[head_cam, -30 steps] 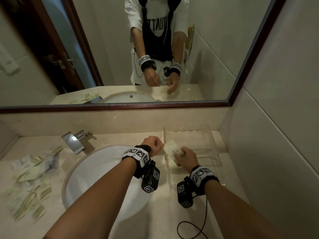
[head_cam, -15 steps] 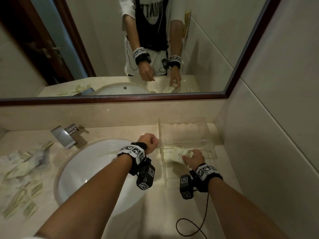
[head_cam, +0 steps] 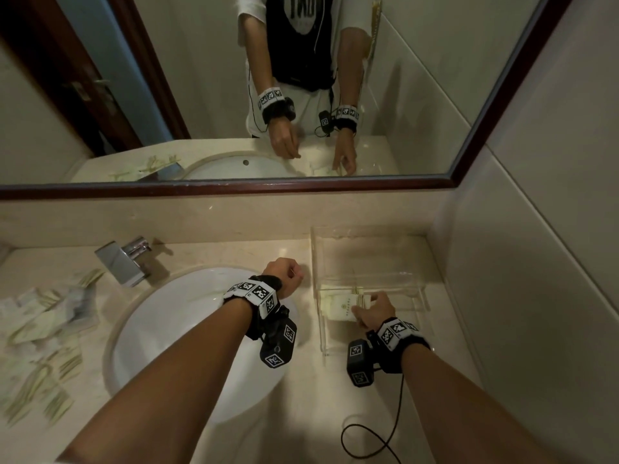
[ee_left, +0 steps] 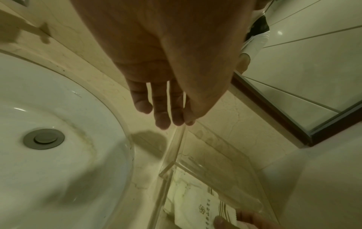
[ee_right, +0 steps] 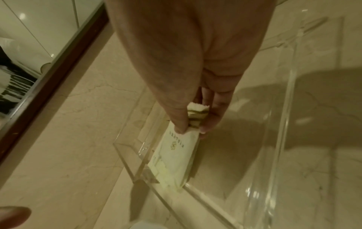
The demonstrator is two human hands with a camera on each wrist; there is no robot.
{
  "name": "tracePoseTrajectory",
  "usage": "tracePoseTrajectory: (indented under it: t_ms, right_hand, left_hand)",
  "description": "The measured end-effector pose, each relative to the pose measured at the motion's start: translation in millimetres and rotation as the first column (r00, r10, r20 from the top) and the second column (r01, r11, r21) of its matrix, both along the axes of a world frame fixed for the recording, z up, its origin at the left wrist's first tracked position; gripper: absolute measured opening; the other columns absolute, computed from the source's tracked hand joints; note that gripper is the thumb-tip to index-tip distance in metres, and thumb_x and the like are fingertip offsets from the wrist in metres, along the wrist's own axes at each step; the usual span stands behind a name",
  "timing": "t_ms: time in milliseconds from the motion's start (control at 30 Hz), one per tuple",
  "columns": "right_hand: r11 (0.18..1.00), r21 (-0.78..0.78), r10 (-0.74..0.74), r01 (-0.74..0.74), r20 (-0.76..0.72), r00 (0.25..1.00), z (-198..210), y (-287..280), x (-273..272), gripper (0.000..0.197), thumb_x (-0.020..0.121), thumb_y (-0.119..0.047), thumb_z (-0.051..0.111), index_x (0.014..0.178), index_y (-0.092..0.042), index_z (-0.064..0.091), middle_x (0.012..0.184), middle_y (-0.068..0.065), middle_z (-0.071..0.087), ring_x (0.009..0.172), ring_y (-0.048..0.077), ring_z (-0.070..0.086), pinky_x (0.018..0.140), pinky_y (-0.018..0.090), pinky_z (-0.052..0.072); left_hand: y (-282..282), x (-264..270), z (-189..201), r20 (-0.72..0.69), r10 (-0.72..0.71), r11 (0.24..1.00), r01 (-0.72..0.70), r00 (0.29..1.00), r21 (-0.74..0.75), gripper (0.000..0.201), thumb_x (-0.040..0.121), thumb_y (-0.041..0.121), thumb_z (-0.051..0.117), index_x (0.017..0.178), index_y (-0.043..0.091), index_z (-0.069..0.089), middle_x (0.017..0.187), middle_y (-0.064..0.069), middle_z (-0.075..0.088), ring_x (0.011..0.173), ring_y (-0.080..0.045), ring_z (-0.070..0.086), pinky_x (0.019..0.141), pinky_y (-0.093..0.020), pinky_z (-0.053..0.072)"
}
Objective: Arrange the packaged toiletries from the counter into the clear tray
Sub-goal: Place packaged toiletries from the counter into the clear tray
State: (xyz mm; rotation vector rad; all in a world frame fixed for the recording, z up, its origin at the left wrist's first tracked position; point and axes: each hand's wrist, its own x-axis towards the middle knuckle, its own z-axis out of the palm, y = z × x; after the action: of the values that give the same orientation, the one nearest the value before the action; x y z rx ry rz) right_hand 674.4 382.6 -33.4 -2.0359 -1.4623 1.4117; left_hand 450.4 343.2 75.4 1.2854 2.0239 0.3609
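Lower than a second ago, the right hand (head_cam: 371, 311) pinches a flat white paper toiletry packet (head_cam: 341, 306) with green stripes, thumb against fingers, inside the clear acrylic tray's (head_cam: 368, 229) near-left corner; its small print is illegible; the left hand (head_cam: 283, 272) hovers over the beige marble counter (head_cam: 217, 252), fingers loosely curled, empty.

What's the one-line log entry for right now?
right hand: pinches packet, lowering it in clear tray | left hand: holds nothing, beside tray | other packets: left of sink
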Motion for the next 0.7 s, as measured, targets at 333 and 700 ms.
tracePoseTrajectory:
  t_ms: [333, 700]
  right_hand:
    - [1.0, -0.019, 0.003, -0.002, 0.056, 0.998, 6.8, 3.5, -12.3, 0.055, 0.077, -0.03, 0.078, 0.118, -0.006, 0.049, 0.117, 0.014, 0.06, 0.095, 0.028, 0.061, 0.075, 0.03, 0.048]
    - [0.997, -0.015, 0.077, -0.075, 0.16, 0.984, 8.5, -0.4, -22.9, 0.074, 0.077, -0.036, 0.077, 0.13, -0.001, 0.04, 0.128, 0.021, 0.055, 0.106, 0.036, 0.064, 0.087, 0.044, 0.056]
  left_hand:
    - [3.6, -5.7, 1.3, 0.019, 0.002, 1.0, -0.002, 1.0, 0.003, 0.009, 0.09, 0.017, 0.054, 0.091, 0.016, 0.062, 0.09, -0.002, 0.061, 0.078, -0.022, 0.06, 0.073, -0.027, 0.05]
    - [-2.3, -13.9, 2.2, -0.007, 0.023, 1.0, -0.023, 1.0, -0.002, 0.015, 0.091, 0.017, 0.053, 0.1, 0.011, 0.065, 0.09, -0.001, 0.061, 0.077, -0.02, 0.059, 0.069, -0.025, 0.043]
